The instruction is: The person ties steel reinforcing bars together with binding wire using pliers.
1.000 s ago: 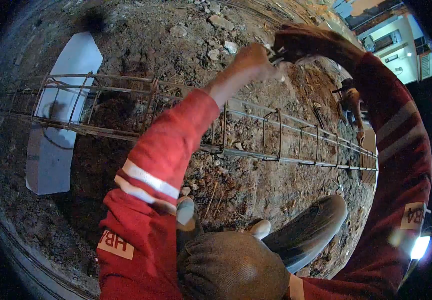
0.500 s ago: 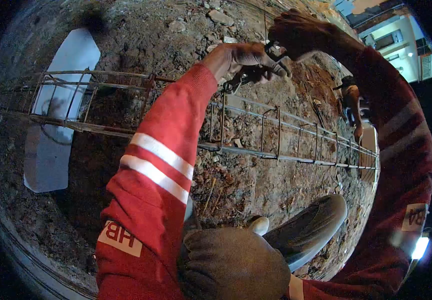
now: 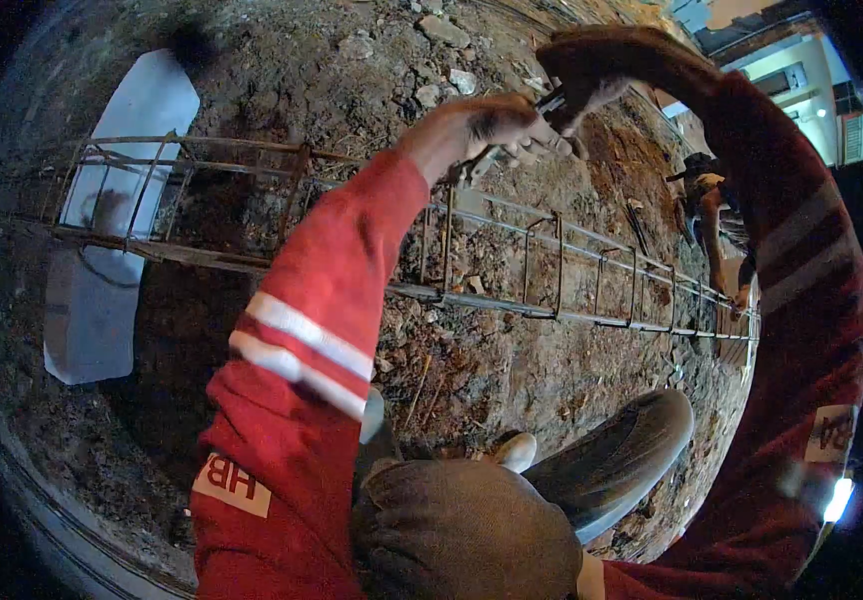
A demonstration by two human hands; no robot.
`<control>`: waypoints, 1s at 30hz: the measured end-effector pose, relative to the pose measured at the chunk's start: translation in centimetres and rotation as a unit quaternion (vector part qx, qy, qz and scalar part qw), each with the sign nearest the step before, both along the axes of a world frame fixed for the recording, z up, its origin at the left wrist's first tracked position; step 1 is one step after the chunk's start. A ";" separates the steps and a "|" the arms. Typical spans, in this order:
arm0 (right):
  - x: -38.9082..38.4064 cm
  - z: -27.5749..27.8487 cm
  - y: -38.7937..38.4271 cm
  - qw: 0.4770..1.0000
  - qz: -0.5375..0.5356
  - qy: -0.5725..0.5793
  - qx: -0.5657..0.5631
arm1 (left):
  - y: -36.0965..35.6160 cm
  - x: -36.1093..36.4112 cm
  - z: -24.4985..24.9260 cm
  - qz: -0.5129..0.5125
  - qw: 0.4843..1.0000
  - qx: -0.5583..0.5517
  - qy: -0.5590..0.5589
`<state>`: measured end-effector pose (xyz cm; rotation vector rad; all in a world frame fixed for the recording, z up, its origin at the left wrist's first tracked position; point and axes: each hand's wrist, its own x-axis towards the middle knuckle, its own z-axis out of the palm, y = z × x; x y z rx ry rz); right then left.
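Observation:
My left hand (image 3: pixel 500 125) is closed around a slim grey metal tool (image 3: pixel 479 168), whose lower end shows beneath the fingers, above the reinforcing-bar cage. Close by on the right, my right hand (image 3: pixel 592 85) is curled and smeared by motion; a short metal piece shows between the two hands, and I cannot tell what the right fingers hold. Below them the long rebar cage (image 3: pixel 559 270), with square stirrups along its bars, runs across the view, partly hidden behind my left sleeve.
A pale block (image 3: pixel 89 320) lies under the cage at the left. Another person (image 3: pixel 717 220) crouches at the cage's far right end, an arm reaching down to it. Rough soil and stones (image 3: pixel 444 32) surround the cage. My bent knees (image 3: pixel 472 530) are close in front.
My right hand has turned and shifted slightly right, with its fingers lower. My left hand has tilted with the tool. The other person's hand has moved down and right along the cage end.

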<state>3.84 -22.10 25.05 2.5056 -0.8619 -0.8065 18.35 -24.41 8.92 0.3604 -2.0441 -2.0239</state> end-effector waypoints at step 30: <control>4.2 -0.3 12.7 0.919 -0.339 -0.200 0.007 | 3.0 -0.2 2.0 0.048 0.946 -0.316 -0.060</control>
